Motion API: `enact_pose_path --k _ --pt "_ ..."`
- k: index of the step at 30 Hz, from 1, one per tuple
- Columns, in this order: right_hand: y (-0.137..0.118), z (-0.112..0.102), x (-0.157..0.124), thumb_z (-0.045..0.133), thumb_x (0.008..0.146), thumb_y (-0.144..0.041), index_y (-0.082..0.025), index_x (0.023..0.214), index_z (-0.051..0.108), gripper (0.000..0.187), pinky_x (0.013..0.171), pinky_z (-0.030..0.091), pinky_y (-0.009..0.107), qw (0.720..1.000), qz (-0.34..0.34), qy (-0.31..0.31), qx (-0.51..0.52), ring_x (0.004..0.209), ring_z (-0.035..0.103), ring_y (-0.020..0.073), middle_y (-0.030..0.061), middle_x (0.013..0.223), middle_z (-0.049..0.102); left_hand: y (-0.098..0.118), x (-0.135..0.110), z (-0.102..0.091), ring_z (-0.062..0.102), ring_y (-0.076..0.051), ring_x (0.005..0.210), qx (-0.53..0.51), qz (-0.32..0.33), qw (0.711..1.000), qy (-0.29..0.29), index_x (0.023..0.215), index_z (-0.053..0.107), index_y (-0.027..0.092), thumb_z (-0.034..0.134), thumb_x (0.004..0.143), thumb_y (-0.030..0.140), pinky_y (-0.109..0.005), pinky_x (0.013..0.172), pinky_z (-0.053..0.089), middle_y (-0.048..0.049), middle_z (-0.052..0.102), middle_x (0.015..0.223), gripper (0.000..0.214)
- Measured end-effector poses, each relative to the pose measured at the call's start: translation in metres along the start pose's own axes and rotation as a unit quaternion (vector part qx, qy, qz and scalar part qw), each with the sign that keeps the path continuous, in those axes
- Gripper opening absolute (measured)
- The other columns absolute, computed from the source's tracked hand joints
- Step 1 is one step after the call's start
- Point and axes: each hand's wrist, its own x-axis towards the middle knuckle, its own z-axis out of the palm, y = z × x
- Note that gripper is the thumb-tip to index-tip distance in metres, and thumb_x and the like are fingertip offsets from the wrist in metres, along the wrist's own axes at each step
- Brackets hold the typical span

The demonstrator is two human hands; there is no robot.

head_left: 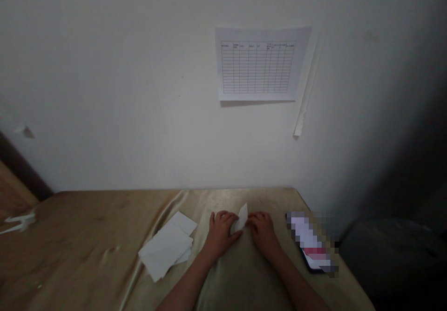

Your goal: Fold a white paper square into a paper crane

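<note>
A small folded piece of white paper (241, 218) rests near the far middle of the cloth-covered table (258, 278), its pointed end facing the wall. My left hand (221, 229) grips the paper's left side, thumb and fingers closed about its edge. On the other side, the bent fingertips of my right hand (262, 229) pinch its right edge. Parts of the paper are hidden behind the fingers. Left of my left hand lies a loose stack of white paper sheets (167, 246), the sheets askew.
A phone (310, 243), partly blurred out, lies near the table's right edge. On the wall hangs a printed table sheet (258, 66) beside a pale strip (307, 97). A white object (21, 221) sits at far left; a dark shape (391, 260) stands right of the table.
</note>
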Motion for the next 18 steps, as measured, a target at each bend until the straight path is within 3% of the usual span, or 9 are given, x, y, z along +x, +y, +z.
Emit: enact_pose_path --k 5,8,12,18 --pt "-0.0009 -0.0027 0.0019 0.045 0.084 -0.006 -0.027 0.1 0.072 0.038 0.102 0.035 0.036 1.0 0.003 0.003 -0.005 0.115 0.051 0.0237 0.0044 0.112 0.069 0.0013 0.0004 -0.0038 0.042 -0.029 0.129 0.011 -0.012 1.0 -0.006 0.121 0.063 0.034 0.064 0.08 0.025 -0.059 0.116 0.012 -0.0005 0.062 0.132 0.042" --pt "-0.0014 -0.0045 0.0007 0.044 0.081 -0.004 -0.027 0.109 0.07 0.044 0.106 0.033 0.04 1.0 -0.001 0.019 -0.016 0.121 0.048 0.0246 0.0059 0.123 0.064 0.0009 0.0 -0.0069 0.041 -0.029 0.13 0.014 -0.011 1.0 -0.012 0.121 0.063 0.038 0.061 0.079 0.02 -0.062 0.115 0.012 0.0011 0.06 0.135 0.045" --pt "-0.0006 -0.0047 -0.0031 0.042 0.081 -0.003 -0.031 0.123 0.064 0.055 0.115 0.02 0.049 0.999 -0.04 -0.006 -0.01 0.134 0.038 0.0242 0.0008 0.142 0.053 -0.0022 -0.0003 -0.0072 0.039 -0.029 0.131 0.021 -0.01 1.0 -0.013 0.12 0.064 0.041 0.06 0.08 0.017 -0.062 0.114 0.012 0.0029 0.057 0.137 0.047" --pt "0.0023 -0.0015 -0.0038 0.04 0.082 -0.004 -0.035 0.129 0.059 0.059 0.116 0.006 0.06 0.996 -0.04 -0.072 -0.024 0.137 0.036 0.0247 -0.0004 0.135 0.06 -0.0062 0.0004 -0.0055 0.038 -0.028 0.132 0.022 0.002 1.0 -0.014 0.121 0.063 0.043 0.061 0.083 0.019 -0.063 0.114 0.011 0.0024 0.056 0.139 0.045"
